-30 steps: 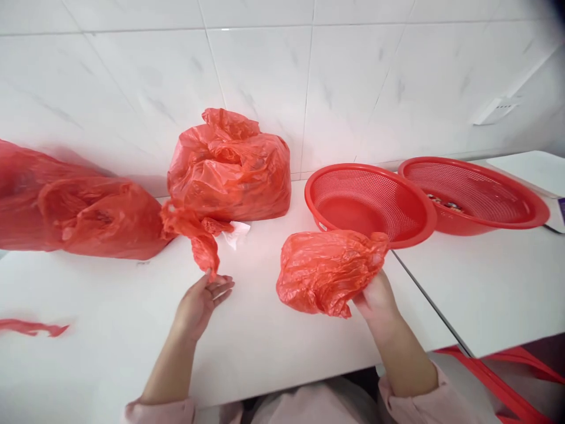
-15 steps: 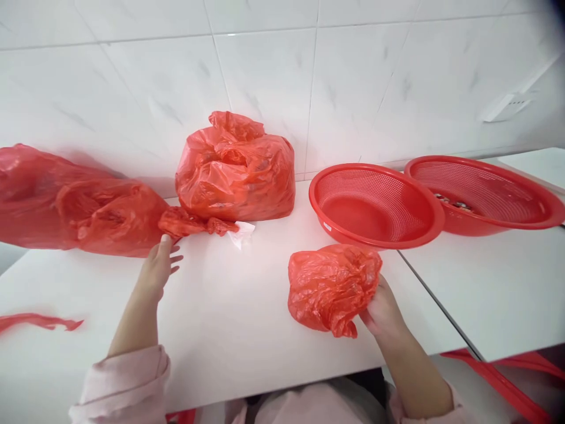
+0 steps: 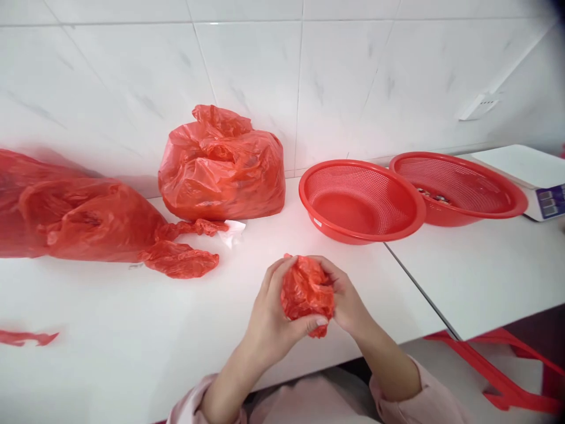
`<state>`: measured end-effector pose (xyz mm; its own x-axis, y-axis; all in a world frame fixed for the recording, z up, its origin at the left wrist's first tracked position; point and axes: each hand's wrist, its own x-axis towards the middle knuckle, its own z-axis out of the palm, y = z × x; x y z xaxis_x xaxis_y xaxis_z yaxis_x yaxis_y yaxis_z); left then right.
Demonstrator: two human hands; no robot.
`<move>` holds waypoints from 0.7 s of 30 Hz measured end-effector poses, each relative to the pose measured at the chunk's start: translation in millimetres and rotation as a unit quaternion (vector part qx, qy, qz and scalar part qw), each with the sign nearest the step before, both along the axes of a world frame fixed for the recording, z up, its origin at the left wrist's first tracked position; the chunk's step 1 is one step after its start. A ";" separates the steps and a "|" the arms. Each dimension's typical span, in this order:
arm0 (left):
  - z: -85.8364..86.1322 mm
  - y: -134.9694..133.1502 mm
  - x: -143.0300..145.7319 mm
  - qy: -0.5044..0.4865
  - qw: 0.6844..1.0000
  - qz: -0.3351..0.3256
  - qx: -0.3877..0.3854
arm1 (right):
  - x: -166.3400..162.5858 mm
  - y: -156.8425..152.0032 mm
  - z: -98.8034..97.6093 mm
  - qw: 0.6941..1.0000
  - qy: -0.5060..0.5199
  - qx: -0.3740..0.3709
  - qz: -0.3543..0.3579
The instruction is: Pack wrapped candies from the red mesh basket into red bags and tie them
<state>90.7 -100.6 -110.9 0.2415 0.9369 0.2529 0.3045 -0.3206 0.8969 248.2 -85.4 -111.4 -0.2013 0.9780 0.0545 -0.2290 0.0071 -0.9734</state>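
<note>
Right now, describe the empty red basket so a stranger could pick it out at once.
Start at the white tiled wall and drop to the white table below it. Two round red mesh baskets overlap at its right end, beside a full red bag. The empty basket is the nearer, left one; the far basket holds small dark things.

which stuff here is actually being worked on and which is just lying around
In hand:
- crumpled red bag, balled between left hand and right hand

Lying about:
- full red bag by the wall
- long red bag
- empty red colander
- second colander
- scale
- red scrap
</note>
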 end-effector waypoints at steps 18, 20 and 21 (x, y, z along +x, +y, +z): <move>-20.0 5.5 -78.9 -0.127 0.949 0.149 -0.248 | 41.6 14.0 -8.9 0.979 -0.058 0.029 -0.196; -2.0 2.7 -65.8 -0.070 0.968 0.198 -0.138 | 33.5 13.9 -0.2 0.978 -0.091 0.043 -0.180; 6.7 2.7 -57.3 -0.037 0.974 0.209 -0.083 | 28.3 13.7 4.3 0.979 -0.107 0.054 -0.164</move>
